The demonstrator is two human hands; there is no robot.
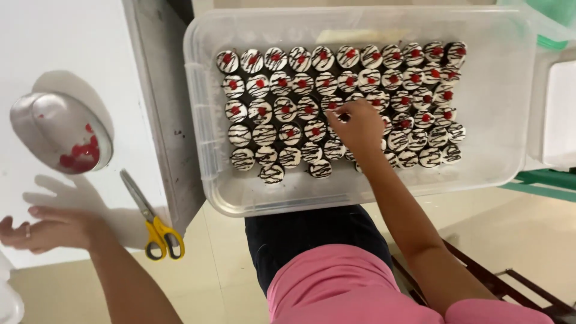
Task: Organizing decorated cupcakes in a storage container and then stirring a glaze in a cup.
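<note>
Small round pastries [288, 111] with white icing, dark chocolate zigzags and, on most, a red cherry piece fill the middle of the frame in close rows inside a clear plastic tub [510, 120]. The front rows, nearest the person, carry icing and chocolate only. The right hand [355, 125] is down among the centre rows, fingers bunched to a pinch at a pastry; whether anything sits between the fingertips cannot be made out. Its bare forearm runs down to the lower right of the frame.

The tub is rectangular, translucent and glossy, with a rolled rim, and rests partly on the person's lap, above dark trousers and a pink top.

At lower left, well apart from the tub, the left hand [45, 228] hangs open and empty, palm up, fingers loosely spread, over a white worktop [36, 42]. Above it stands a round metal bowl [57, 129] holding red cherry pieces. Yellow-handled scissors [150, 216] with steel blades lie closed beside the worktop's scuffed edge, between the left hand and the tub.
</note>
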